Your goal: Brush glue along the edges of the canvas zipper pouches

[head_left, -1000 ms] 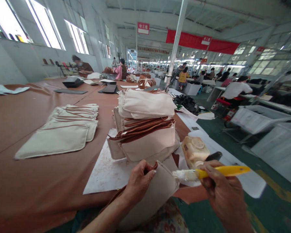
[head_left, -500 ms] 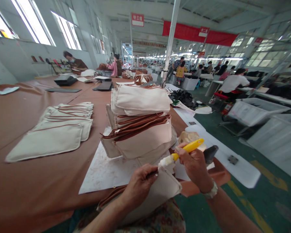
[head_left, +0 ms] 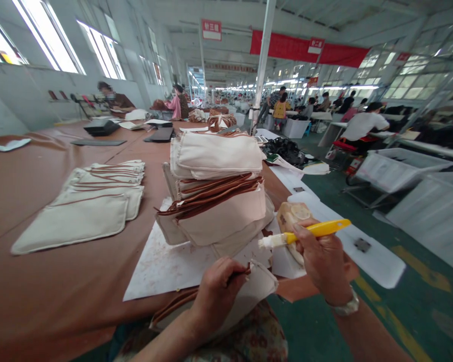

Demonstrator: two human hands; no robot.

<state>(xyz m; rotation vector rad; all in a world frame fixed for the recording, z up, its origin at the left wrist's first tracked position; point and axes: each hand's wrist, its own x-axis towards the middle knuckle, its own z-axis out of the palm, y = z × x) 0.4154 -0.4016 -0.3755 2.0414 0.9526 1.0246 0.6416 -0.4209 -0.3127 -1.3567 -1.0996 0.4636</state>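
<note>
Head view: left hand (head_left: pixel 218 285) pinches pouch (head_left: pixel 253 293), likely soft, light; rim (head_left: pixel 248 270) best hold. Right hand (head_left: pixel 323 256) grips brush (head_left: pixel 320 230), pouch's two o'clock.

Left fingers (head_left: pixel 227 267) pinch a pouch (head_left: pixel 261 282), right fingers (head_left: pixel 305 235) a brush (head_left: pixel 326 228).

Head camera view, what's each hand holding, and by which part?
The left hand pinches a cream pouch by its brown-trimmed edge; the right hand grips a yellow brush by its handle, toward the bristle end.
</note>
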